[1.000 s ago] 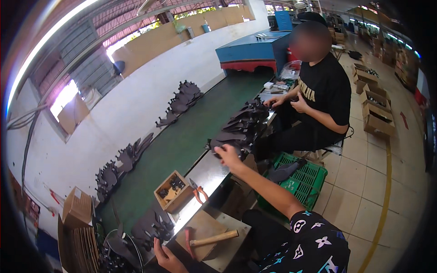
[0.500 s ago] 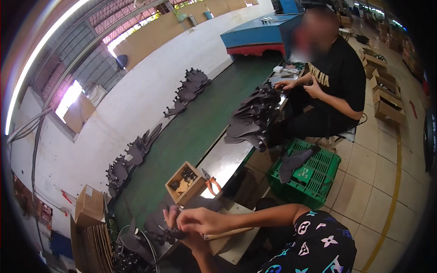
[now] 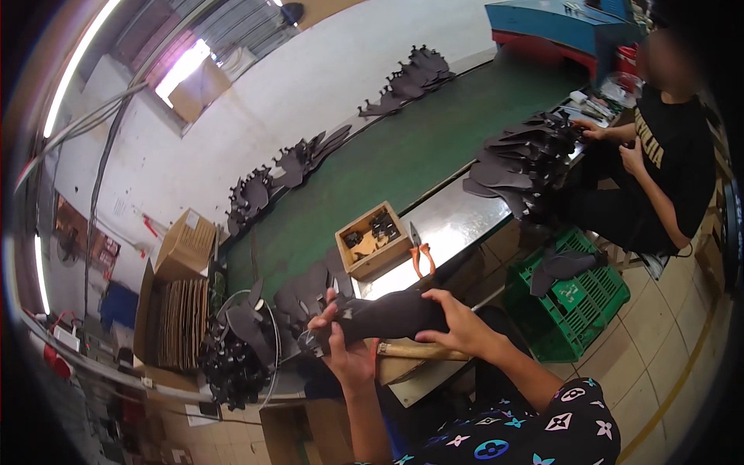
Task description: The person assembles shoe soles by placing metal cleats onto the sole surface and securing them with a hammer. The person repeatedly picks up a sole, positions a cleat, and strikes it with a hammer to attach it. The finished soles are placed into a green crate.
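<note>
Held level between both hands is a dark sandal sole [image 3: 397, 316] with black strap parts at its left end. My left hand [image 3: 346, 358] grips that strap end, thumb and fingers around it. The other end is pinched by my right hand [image 3: 463, 328], thumb below and fingers above. Under the sole lies a wooden-handled tool [image 3: 422, 351], probably a hammer; its head is hidden. Just beyond, an open wooden box [image 3: 386, 256] holds small black parts. Orange-handled pliers [image 3: 421, 260] lie beside it. More dark soles [image 3: 306, 288] rest left of the box.
A green belt table [image 3: 434, 147] runs away along the wall, with sole stacks [image 3: 252, 198] at its far edge. At right are a soles pile [image 3: 515, 167], a green crate [image 3: 573, 310] and a seated co-worker [image 3: 666, 155]. A carton of cardboard [image 3: 177, 333] stands left.
My hands, close together before, are now apart with the sole stretched between them in plain sight. The view has swung, so the table and co-worker appear farther right.
</note>
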The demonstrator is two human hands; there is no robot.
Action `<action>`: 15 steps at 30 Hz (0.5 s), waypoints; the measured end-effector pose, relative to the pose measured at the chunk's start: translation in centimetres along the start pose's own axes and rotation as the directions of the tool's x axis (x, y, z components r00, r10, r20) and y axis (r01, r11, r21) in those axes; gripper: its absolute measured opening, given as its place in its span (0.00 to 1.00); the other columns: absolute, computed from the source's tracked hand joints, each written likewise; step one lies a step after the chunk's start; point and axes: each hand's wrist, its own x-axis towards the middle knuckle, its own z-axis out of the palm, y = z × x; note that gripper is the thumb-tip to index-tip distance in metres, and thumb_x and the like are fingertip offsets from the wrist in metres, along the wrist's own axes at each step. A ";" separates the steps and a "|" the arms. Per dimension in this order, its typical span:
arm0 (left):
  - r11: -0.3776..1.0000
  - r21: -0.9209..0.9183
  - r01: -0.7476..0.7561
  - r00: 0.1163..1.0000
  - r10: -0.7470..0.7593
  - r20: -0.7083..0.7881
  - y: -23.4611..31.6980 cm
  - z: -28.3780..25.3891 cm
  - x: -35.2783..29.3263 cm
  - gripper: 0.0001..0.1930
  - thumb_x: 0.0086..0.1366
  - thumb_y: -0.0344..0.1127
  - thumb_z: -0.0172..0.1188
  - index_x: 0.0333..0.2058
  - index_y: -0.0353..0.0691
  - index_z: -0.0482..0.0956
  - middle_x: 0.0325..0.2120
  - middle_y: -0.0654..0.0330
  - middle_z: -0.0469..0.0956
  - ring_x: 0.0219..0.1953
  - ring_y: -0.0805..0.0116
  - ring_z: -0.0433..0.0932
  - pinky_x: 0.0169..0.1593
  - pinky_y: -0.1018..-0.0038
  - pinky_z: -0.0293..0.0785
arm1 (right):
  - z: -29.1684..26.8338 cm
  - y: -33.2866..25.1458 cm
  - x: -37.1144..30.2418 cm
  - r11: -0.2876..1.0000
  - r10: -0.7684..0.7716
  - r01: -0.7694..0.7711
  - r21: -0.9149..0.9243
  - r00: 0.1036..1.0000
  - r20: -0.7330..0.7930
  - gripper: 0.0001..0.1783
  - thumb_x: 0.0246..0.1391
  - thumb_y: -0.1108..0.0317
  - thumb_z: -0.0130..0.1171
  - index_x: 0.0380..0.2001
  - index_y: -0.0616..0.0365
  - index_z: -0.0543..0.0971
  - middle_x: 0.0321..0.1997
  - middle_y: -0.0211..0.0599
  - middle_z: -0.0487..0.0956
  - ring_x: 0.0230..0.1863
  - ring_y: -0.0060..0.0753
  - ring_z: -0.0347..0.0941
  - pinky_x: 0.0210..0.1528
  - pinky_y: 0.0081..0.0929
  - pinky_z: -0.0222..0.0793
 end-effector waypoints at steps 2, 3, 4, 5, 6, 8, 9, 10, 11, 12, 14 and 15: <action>0.983 -0.178 0.047 0.991 -0.023 0.130 -0.1 -0.2 -0.2 0.11 0.75 0.38 0.48 0.53 0.50 0.71 0.65 0.64 0.66 0.72 0.54 0.52 0.71 0.50 0.58 | -0.7 0.6 -0.1 0.964 0.115 -0.129 0.234 0.991 0.073 0.42 0.49 0.60 0.73 0.61 0.58 0.60 0.55 0.51 0.73 0.56 0.45 0.72 0.58 0.37 0.67; 0.976 -0.210 0.057 0.990 -0.029 0.137 -0.1 -0.3 -0.5 0.13 0.75 0.41 0.48 0.55 0.53 0.71 0.66 0.69 0.65 0.73 0.54 0.50 0.71 0.49 0.56 | -1.1 0.7 0.3 0.920 0.162 -0.193 0.341 0.980 0.117 0.43 0.48 0.62 0.74 0.61 0.58 0.59 0.53 0.50 0.74 0.55 0.42 0.73 0.57 0.36 0.68; 0.968 -0.243 0.069 0.989 -0.034 0.145 -0.1 -0.4 -1.0 0.15 0.74 0.44 0.48 0.56 0.55 0.72 0.67 0.73 0.63 0.73 0.54 0.48 0.72 0.49 0.54 | -1.8 0.5 0.2 0.788 0.175 -0.290 0.543 0.951 0.254 0.53 0.42 0.70 0.78 0.65 0.56 0.52 0.54 0.46 0.72 0.56 0.28 0.70 0.56 0.28 0.69; 0.958 -0.274 0.083 0.985 -0.037 0.167 -0.2 -0.5 -1.1 0.17 0.74 0.47 0.48 0.58 0.58 0.72 0.67 0.77 0.62 0.74 0.54 0.47 0.72 0.48 0.52 | -1.8 0.8 -0.1 0.734 0.198 -0.361 0.576 0.924 0.326 0.52 0.45 0.68 0.77 0.66 0.57 0.53 0.56 0.45 0.71 0.59 0.31 0.68 0.60 0.28 0.65; 0.977 -0.205 0.054 0.973 -0.006 0.231 -0.4 -1.1 -1.2 0.19 0.73 0.51 0.49 0.61 0.65 0.71 0.68 0.80 0.60 0.74 0.53 0.45 0.73 0.45 0.48 | -1.8 1.0 -0.1 0.865 0.107 -0.234 0.444 0.950 0.292 0.50 0.46 0.67 0.76 0.66 0.58 0.54 0.57 0.45 0.70 0.60 0.32 0.67 0.62 0.29 0.63; 0.962 -0.266 0.055 0.971 0.010 0.237 -0.3 -1.6 -1.5 0.19 0.72 0.53 0.48 0.60 0.68 0.71 0.68 0.80 0.60 0.74 0.52 0.44 0.72 0.43 0.46 | -1.4 1.0 -0.4 0.894 0.108 -0.248 0.374 0.928 0.357 0.46 0.50 0.63 0.73 0.66 0.60 0.58 0.60 0.43 0.68 0.64 0.34 0.63 0.67 0.31 0.58; 0.952 -0.301 0.059 0.968 0.018 0.249 -0.4 -1.8 -1.5 0.19 0.72 0.53 0.48 0.60 0.70 0.71 0.68 0.80 0.60 0.74 0.52 0.44 0.72 0.42 0.46 | -0.9 1.7 -0.8 0.763 0.147 -0.397 0.510 0.875 0.461 0.46 0.49 0.60 0.74 0.65 0.60 0.60 0.61 0.43 0.68 0.64 0.35 0.63 0.66 0.29 0.58; 0.972 -0.236 0.012 0.976 0.040 0.216 0.4 -2.7 -1.8 0.21 0.71 0.56 0.49 0.62 0.73 0.69 0.69 0.80 0.59 0.74 0.51 0.43 0.70 0.37 0.42 | -0.9 2.1 -1.6 0.838 0.132 -0.357 0.411 0.866 0.483 0.45 0.50 0.59 0.73 0.65 0.60 0.61 0.60 0.45 0.69 0.63 0.36 0.65 0.65 0.29 0.60; 0.989 -0.142 -0.046 0.986 0.068 0.154 1.8 -4.4 -1.9 0.24 0.70 0.57 0.48 0.64 0.75 0.64 0.69 0.81 0.58 0.75 0.53 0.44 0.70 0.34 0.39 | -1.3 2.3 -2.2 0.900 0.115 -0.305 0.311 0.856 0.505 0.44 0.52 0.58 0.72 0.65 0.60 0.61 0.59 0.47 0.70 0.62 0.38 0.67 0.64 0.29 0.62; 0.980 -0.188 -0.071 0.990 0.092 0.104 3.9 -6.4 -2.3 0.26 0.72 0.56 0.46 0.67 0.72 0.59 0.70 0.80 0.56 0.74 0.59 0.46 0.69 0.32 0.39 | -2.1 2.0 -3.0 0.869 0.130 -0.333 0.367 0.868 0.479 0.42 0.52 0.58 0.71 0.65 0.60 0.62 0.58 0.46 0.71 0.61 0.36 0.68 0.63 0.29 0.63; 0.951 -0.155 -0.267 0.955 0.283 0.086 8.4 -10.0 -2.6 0.28 0.75 0.50 0.42 0.71 0.55 0.53 0.72 0.76 0.52 0.74 0.66 0.50 0.72 0.43 0.46 | -5.3 1.4 -4.4 0.879 0.224 -0.385 0.281 0.855 0.468 0.41 0.54 0.58 0.70 0.64 0.62 0.63 0.57 0.45 0.72 0.60 0.33 0.69 0.62 0.28 0.64; 0.896 -0.153 -0.416 0.909 0.403 -0.111 10.1 -10.0 -3.0 0.29 0.76 0.48 0.42 0.71 0.50 0.51 0.73 0.70 0.50 0.74 0.66 0.49 0.73 0.54 0.49 | -7.4 1.5 -4.7 0.906 0.304 -0.403 0.131 0.833 0.463 0.40 0.54 0.59 0.69 0.64 0.64 0.62 0.57 0.45 0.73 0.60 0.31 0.68 0.62 0.28 0.64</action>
